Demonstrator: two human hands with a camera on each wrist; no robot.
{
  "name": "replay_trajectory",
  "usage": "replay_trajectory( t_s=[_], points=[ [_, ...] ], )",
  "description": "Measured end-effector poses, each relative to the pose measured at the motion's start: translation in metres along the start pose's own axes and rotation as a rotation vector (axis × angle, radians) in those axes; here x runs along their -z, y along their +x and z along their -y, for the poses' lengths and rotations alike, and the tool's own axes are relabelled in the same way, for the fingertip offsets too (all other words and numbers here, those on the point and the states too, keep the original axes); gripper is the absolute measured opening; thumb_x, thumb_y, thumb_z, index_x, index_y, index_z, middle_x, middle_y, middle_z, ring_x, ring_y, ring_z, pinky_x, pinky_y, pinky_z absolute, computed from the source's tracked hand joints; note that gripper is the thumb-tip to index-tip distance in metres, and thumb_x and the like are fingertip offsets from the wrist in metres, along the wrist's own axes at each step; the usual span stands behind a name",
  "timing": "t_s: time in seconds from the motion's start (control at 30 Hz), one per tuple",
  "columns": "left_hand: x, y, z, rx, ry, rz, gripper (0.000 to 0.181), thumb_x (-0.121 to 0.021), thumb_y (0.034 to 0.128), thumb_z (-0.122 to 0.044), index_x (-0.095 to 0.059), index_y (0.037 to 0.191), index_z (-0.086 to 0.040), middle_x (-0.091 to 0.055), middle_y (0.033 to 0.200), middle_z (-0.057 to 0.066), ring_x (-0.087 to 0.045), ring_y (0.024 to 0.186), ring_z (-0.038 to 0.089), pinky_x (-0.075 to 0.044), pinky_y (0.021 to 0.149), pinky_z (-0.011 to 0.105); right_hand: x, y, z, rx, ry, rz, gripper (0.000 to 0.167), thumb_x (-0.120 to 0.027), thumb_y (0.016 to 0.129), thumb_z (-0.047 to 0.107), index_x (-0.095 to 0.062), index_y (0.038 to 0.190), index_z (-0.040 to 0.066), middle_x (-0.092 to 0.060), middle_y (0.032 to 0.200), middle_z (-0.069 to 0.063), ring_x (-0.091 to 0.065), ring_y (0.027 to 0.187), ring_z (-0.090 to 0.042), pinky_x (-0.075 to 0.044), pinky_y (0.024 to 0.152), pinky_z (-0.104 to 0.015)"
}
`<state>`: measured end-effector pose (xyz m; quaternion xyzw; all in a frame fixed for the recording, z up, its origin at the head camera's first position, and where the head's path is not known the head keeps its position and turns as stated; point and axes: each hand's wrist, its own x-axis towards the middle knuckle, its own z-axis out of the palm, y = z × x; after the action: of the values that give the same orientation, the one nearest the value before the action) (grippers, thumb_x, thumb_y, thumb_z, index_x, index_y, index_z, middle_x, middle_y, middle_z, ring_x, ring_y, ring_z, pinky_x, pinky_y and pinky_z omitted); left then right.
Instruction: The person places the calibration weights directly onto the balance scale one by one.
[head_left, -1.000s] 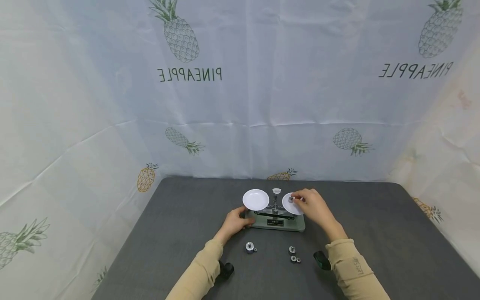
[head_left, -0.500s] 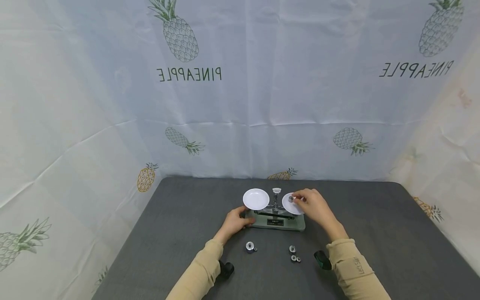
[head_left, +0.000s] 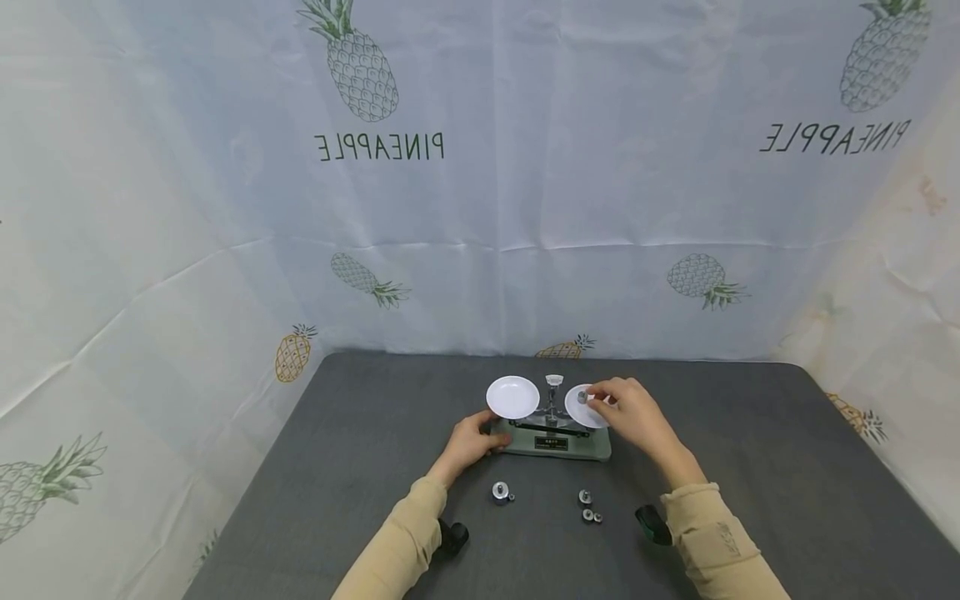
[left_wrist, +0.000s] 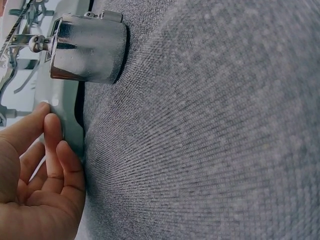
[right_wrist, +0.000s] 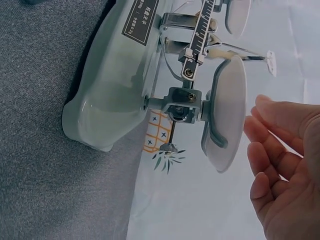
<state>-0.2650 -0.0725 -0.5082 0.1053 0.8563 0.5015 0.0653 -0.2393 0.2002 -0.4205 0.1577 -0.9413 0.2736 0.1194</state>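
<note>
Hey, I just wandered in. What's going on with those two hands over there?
A person is working at a balance scale. The left hand grips one end of its green base. The right hand is at the right pan, fingertips by a small metal weight; whether they pinch it isn't clear. The other white pan is on the left. More metal weights stand on the dark table in front.
</note>
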Motion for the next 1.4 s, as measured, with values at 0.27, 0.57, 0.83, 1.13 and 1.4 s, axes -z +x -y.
replay_trajectory(
  t_s=[0.27,0.57,0.83,1.13,1.4],
  points=[
    [0.000,0.000,0.001,-0.002,-0.009,0.002,0.045,-0.075,0.0766,-0.020,-0.061,0.116,-0.002,-0.069,0.074,0.011,-0.057,0.056,0.006,-0.045,0.052,0.022,0.004,-0.010,0.001,0.022,-0.007,-0.018,0.018,-0.068,0.084,0.014,-0.071,0.100,0.006,-0.067,0.087,-0.005,-0.057,0.081,-0.022,-0.047,0.069,-0.036],
    [0.001,0.000,0.000,-0.014,-0.011,-0.001,0.044,-0.075,0.0771,-0.020,-0.061,0.115,-0.002,-0.069,0.073,0.012,-0.057,0.056,0.007,-0.045,0.052,0.022,0.008,-0.026,0.006,0.029,0.038,-0.045,0.019,-0.069,0.083,0.015,-0.070,0.100,0.009,-0.066,0.086,0.000,-0.056,0.079,-0.017,-0.044,0.066,-0.030],
    [0.001,0.000,0.001,-0.016,-0.025,-0.008,0.045,-0.075,0.0770,-0.020,-0.061,0.116,-0.002,-0.070,0.074,0.014,-0.060,0.058,0.010,-0.045,0.052,0.023,0.007,-0.043,0.010,0.035,0.091,-0.013,0.018,-0.069,0.084,0.017,-0.068,0.101,0.013,-0.061,0.083,0.008,-0.050,0.073,-0.003,-0.040,0.057,-0.022],
    [0.001,0.000,0.000,-0.018,-0.035,-0.005,0.044,-0.075,0.0772,-0.019,-0.061,0.115,-0.001,-0.070,0.075,0.015,-0.061,0.058,0.009,-0.047,0.054,0.023,-0.010,-0.057,0.000,0.100,0.185,0.019,0.015,-0.069,0.083,0.018,-0.068,0.098,0.018,-0.062,0.085,0.011,-0.046,0.069,0.006,-0.040,0.054,-0.019],
    [0.000,-0.002,-0.002,-0.005,-0.026,-0.006,0.045,-0.074,0.0783,-0.020,-0.060,0.117,-0.002,-0.070,0.076,0.013,-0.060,0.059,0.008,-0.048,0.055,0.023,-0.019,-0.066,-0.008,0.129,0.229,0.108,0.014,-0.067,0.085,0.021,-0.067,0.098,0.016,-0.063,0.083,0.009,-0.048,0.069,0.007,-0.042,0.055,-0.019]
  ],
)
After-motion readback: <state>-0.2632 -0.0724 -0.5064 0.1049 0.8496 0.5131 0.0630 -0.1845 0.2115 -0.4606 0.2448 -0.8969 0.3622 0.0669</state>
